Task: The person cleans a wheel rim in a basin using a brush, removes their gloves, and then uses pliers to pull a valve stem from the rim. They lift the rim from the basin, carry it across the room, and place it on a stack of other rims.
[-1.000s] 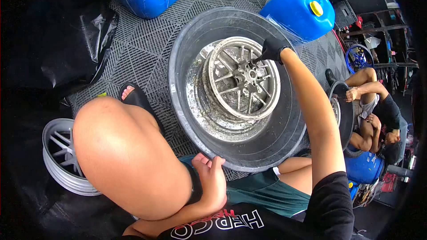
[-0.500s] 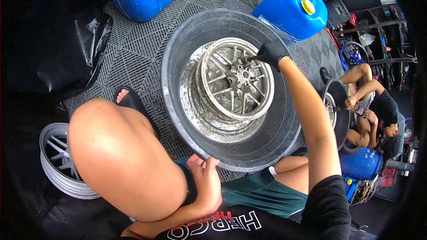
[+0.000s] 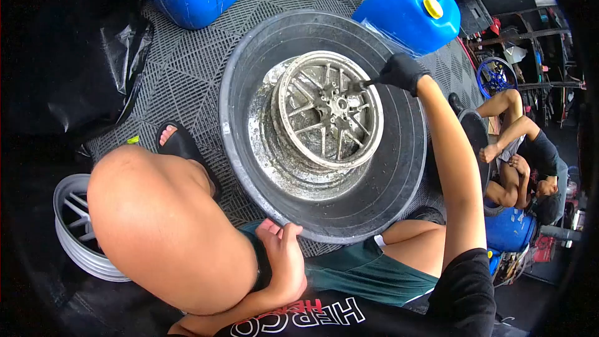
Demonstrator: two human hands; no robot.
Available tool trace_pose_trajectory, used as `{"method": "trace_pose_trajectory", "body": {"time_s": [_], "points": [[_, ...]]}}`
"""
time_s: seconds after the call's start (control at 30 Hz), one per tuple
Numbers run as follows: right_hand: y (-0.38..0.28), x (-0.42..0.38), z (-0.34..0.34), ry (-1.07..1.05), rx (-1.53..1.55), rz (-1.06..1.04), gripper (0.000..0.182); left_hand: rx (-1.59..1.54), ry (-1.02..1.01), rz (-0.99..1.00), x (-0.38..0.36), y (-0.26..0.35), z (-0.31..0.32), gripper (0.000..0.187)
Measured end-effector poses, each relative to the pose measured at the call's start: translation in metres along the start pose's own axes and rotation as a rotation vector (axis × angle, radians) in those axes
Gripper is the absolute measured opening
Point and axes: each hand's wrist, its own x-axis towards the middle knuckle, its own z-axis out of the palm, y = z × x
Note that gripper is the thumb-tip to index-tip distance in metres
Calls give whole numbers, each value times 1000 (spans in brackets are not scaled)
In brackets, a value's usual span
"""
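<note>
A spoked motorcycle wheel rim (image 3: 284,101), coated in grey wet grime, lies tilted in a large black tub (image 3: 399,171) with murky liquid at the bottom. My right hand (image 3: 402,75), in a black glove, is closed round a small dark brush (image 3: 359,86) whose head is at the spokes on the wheel's upper right side. The glove hides most of the handle. My bare left hand (image 3: 286,256) has its fingers curled on the tub's near edge, the forearm lying by my thigh.
Blue jerrycans (image 3: 405,9) stand beyond the tub. A silver wheel (image 3: 72,212) lies left of my knee. On the right, another person (image 3: 543,156) sits by a second tub (image 3: 469,143); a blue wheel (image 3: 496,77) is behind. Grey grating (image 3: 187,68) covers the floor.
My right hand has moved a little right and outward, drawing the brush from near the hub toward the wheel's outer edge. My left hand stays on the tub edge.
</note>
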Motion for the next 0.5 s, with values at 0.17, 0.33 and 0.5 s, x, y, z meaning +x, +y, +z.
{"method": "trace_pose_trajectory", "body": {"time_s": [0.17, 0.33, 0.5], "points": [[28, -11, 61, 48, 19, 162, 58, 97, -74, -12, 10, -11, -13, 53], [9, -5, 117, 25, 99, 334, 57, 39, -17, -11, 3, -4, -4, 52], [4, 11, 189, 226, 145, 334, 50, 46, -57, 53, 2, 0, 4, 47]]}}
